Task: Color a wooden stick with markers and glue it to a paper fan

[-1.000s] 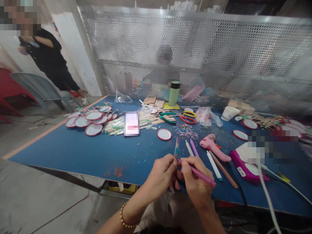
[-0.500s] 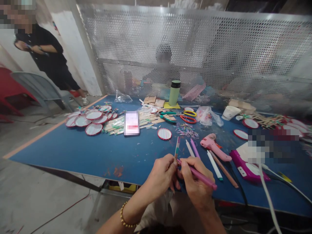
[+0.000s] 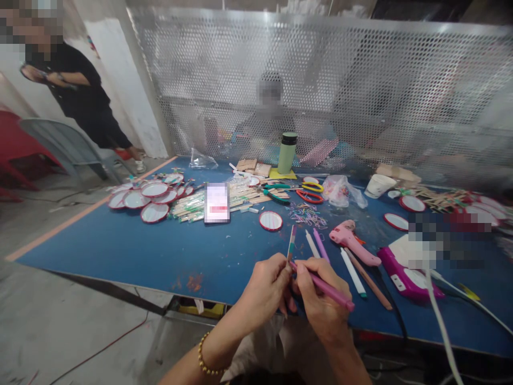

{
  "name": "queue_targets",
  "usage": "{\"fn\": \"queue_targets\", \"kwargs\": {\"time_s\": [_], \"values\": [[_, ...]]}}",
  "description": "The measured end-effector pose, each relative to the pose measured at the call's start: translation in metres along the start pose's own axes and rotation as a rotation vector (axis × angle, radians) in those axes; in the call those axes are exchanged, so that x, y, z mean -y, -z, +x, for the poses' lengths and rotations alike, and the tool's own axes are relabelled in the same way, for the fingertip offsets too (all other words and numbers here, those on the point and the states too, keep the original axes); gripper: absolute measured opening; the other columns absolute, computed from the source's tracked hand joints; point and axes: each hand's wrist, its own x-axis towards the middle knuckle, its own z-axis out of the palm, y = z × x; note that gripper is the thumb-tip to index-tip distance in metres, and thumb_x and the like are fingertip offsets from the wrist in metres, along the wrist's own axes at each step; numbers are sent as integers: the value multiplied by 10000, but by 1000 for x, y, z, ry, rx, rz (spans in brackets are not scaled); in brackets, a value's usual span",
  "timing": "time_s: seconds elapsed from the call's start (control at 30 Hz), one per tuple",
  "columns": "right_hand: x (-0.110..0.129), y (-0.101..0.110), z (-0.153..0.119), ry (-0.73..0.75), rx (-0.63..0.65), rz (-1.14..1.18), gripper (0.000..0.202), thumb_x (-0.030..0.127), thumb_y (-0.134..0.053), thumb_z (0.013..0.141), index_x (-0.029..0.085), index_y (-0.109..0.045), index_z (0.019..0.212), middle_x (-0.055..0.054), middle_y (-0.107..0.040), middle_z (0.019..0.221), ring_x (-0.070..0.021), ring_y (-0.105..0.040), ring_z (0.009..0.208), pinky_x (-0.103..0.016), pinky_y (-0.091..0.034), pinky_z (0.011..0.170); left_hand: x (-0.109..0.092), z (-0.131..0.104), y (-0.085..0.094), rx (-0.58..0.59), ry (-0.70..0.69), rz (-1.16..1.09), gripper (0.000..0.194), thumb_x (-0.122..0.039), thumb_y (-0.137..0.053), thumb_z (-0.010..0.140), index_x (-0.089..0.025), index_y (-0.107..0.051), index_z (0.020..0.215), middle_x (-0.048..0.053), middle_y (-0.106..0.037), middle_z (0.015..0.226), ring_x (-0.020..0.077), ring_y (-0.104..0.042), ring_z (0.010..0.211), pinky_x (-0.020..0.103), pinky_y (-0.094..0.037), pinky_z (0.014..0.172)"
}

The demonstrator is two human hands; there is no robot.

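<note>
Shifts the pink marker [image 3: 326, 287] slightly leftward compared with half a second ago, while holding the striped stick [image 3: 291, 243] in almost the same place. Pinches that stick between thumb and fingers of the left hand [image 3: 267, 282], with purple, white and teal bands jutting past the fingertips, away from the body. Wraps the right hand [image 3: 324, 300] around the marker in a writing grip, tip aimed leftward at the stick just above the left thumb; cannot tell whether tip and stick touch. Holds both hands close together at the near edge of the blue table [image 3: 120, 256]. Wears a beaded bracelet [image 3: 200, 357] on the left wrist. Has a white pen [image 3: 312, 244] and a purple pen [image 3: 320, 244] just beyond the right hand, with a teal-ended white marker [image 3: 352, 271], a brown pen [image 3: 369, 279] and a pink glue gun [image 3: 348, 235] to the right. Faces a red-rimmed disc [image 3: 270, 220] beyond the stick, slightly leftward, with a phone [image 3: 217, 204] farther left.
</note>
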Motion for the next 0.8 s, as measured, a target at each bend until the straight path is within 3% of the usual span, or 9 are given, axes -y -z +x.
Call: {"fn": "queue_targets", "kwargs": {"time_s": [0.8], "values": [[2, 0, 2, 3, -12, -16, 238, 240, -552, 933, 204, -627, 710, 27, -636, 565, -105, -582, 451, -199, -459, 445, -1, 0, 0, -12, -6, 6, 410, -606, -487, 917, -213, -457, 804, -35, -558, 482, 114, -528, 367, 185, -409, 361]]}}
